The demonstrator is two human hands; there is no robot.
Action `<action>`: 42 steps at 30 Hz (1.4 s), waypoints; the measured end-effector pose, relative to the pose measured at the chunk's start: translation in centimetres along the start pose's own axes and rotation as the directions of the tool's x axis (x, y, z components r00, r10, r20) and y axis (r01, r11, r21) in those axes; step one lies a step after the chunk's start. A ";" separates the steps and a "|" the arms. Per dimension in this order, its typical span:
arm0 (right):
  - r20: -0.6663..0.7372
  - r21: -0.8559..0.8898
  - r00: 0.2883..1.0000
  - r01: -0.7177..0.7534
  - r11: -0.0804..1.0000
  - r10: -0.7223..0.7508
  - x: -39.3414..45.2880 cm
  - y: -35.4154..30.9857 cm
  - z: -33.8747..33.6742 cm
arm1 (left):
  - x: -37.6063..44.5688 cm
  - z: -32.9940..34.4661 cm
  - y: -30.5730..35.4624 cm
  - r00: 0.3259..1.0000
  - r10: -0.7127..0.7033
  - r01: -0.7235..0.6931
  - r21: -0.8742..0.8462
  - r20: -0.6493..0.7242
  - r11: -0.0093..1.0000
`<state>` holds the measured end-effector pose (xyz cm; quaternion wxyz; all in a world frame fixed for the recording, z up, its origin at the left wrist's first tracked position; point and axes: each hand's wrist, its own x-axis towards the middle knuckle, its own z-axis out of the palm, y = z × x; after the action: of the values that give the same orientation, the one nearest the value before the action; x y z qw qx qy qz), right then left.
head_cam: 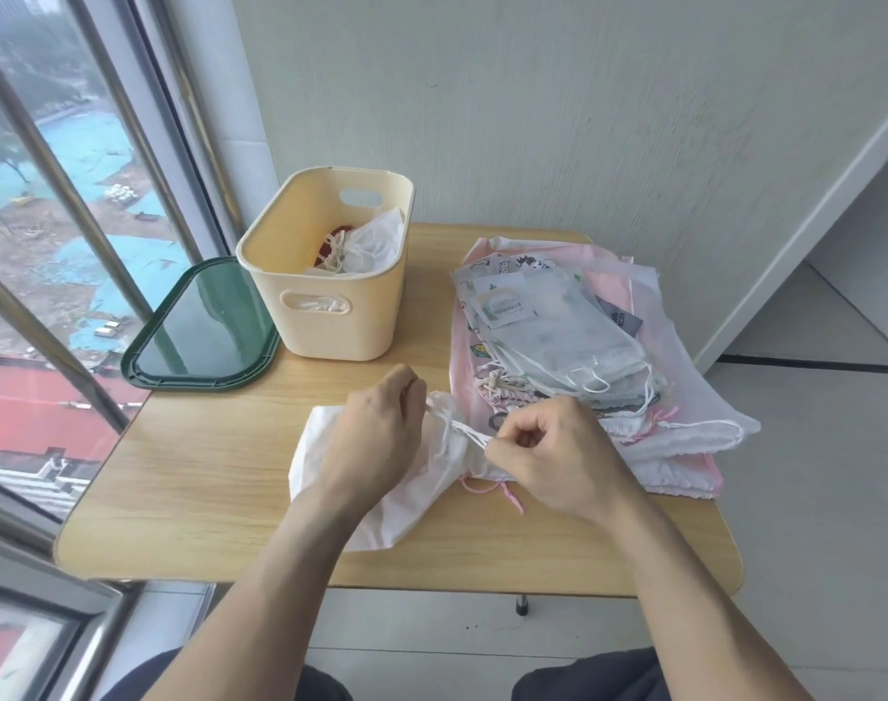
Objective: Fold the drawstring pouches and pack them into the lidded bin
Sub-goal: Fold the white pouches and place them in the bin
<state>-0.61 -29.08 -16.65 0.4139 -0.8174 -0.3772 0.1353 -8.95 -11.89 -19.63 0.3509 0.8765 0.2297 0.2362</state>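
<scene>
Hands at frame centre, both curled. Left hand (381, 427) gripped gathered neck of white pouch (381, 498), fingers closed round fabric. Right hand (553, 452) pinched white drawstring (464, 431) between thumb and fingertips, cord stretched between hands. Pouch lay on wooden table (204, 473), lower centre. Pouch stack (573, 346) sat right of centre. Cream bin (330, 275) stood upper centre, pouches inside. Green lid (199, 331) lay off, touching bin's left side.
</scene>
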 end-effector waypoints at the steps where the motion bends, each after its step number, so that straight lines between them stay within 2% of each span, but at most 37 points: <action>1: 0.074 -0.012 0.997 0.002 1.000 -0.001 -0.2 -0.2 -0.2 | 0.1 0.0 -0.1 1.000 -0.003 0.003 -0.012 -0.017 1.000; 5: 0.255 -0.012 0.966 0.055 0.998 -0.050 -0.8 -0.9 -0.4 | -0.6 0.3 0.1 0.998 0.063 -0.063 -0.014 -0.009 0.998; 11: 0.335 0.116 0.941 0.007 0.993 -0.046 -1.1 -1.2 -1.1 | -1.0 0.3 0.8 0.999 0.010 -0.010 0.004 0.036 1.000; 13: 0.288 0.174 0.958 -0.032 0.984 -0.020 -1.0 -1.2 -1.0 | -1.1 -0.3 1.3 0.992 -0.078 0.081 -0.031 0.103 0.996; 15: 0.162 0.238 0.987 -0.045 0.970 0.006 -0.7 -0.7 -0.6 | -1.0 -1.2 1.5 0.962 -0.176 0.211 -0.162 0.209 0.964; 18: -0.018 0.326 0.998 -0.056 0.944 0.066 -0.2 -0.5 0.6 | -1.1 -2.6 1.9 0.884 -0.217 0.394 -0.409 0.414 0.823; 19: -0.023 0.386 0.996 -0.072 0.920 0.087 -0.1 -0.6 0.9 | -1.3 -3.0 2.2 0.860 -0.199 0.413 -0.412 0.469 0.812; 21: 0.025 0.476 0.995 -0.098 0.874 0.098 0.0 -0.9 1.5 | -1.7 -3.2 2.1 0.841 -0.124 0.357 -0.369 0.526 0.858; 22: 0.038 0.506 0.995 -0.101 0.857 0.095 0.1 -1.0 1.7 | -1.7 -3.1 1.7 0.852 -0.093 0.322 -0.377 0.515 0.868; 24: -0.043 0.553 0.994 -0.062 0.831 0.102 0.2 -1.1 2.1 | -1.4 -2.7 0.7 0.906 -0.130 0.319 -0.446 0.403 0.836; 26: -0.192 0.562 0.969 -0.022 0.827 0.155 0.4 -1.1 2.5 | -1.0 -2.8 0.2 0.931 -0.226 0.360 -0.610 0.287 0.706; 27: -0.219 0.547 0.960 -0.028 0.837 0.175 0.4 -1.0 2.8 | -0.7 -2.9 0.1 0.930 -0.242 0.368 -0.699 0.277 0.614; 28: -0.188 0.531 0.968 -0.044 0.846 0.168 0.4 -0.9 3.0 | -0.5 -3.2 0.2 0.929 -0.228 0.368 -0.782 0.290 0.503; 31: 0.106 0.479 0.993 -0.100 0.872 0.055 0.2 -0.6 4.0 | -0.4 -3.9 0.8 0.925 -0.130 0.376 -0.908 0.356 0.186; 33: 0.163 0.341 0.986 -0.029 0.940 -0.028 0.1 -0.6 4.9 | -0.6 -4.1 1.3 0.918 -0.057 0.396 -0.914 0.392 0.086; 35: 0.012 0.220 0.998 0.058 0.974 -0.062 0.3 -0.7 5.6 | -0.8 -4.2 1.9 0.911 -0.028 0.412 -0.910 0.411 0.048; 37: -0.137 0.254 0.991 0.042 0.966 -0.007 0.5 -0.6 5.7 | -0.7 -4.3 1.9 0.918 -0.076 0.395 -0.916 0.390 0.072; 38: -0.178 0.320 0.983 0.015 0.947 0.045 0.6 -0.7 5.6 | -0.6 -4.2 1.6 0.924 -0.129 0.376 -0.916 0.359 0.143; 40: -0.239 0.430 0.961 -0.026 0.903 0.141 0.7 -0.7 5.1 | -0.5 -3.9 1.0 0.927 -0.270 0.349 -0.865 0.261 0.361; 42: -0.215 0.555 0.956 -0.047 0.830 0.199 1.0 -1.0 4.5 | -0.8 -3.2 0.3 0.914 -0.366 0.365 -0.740 0.172 0.565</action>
<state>-2.87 -25.41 -18.60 0.6657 -0.6992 -0.2108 0.1534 -11.32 -10.89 -17.54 0.7257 0.5808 0.2859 0.2330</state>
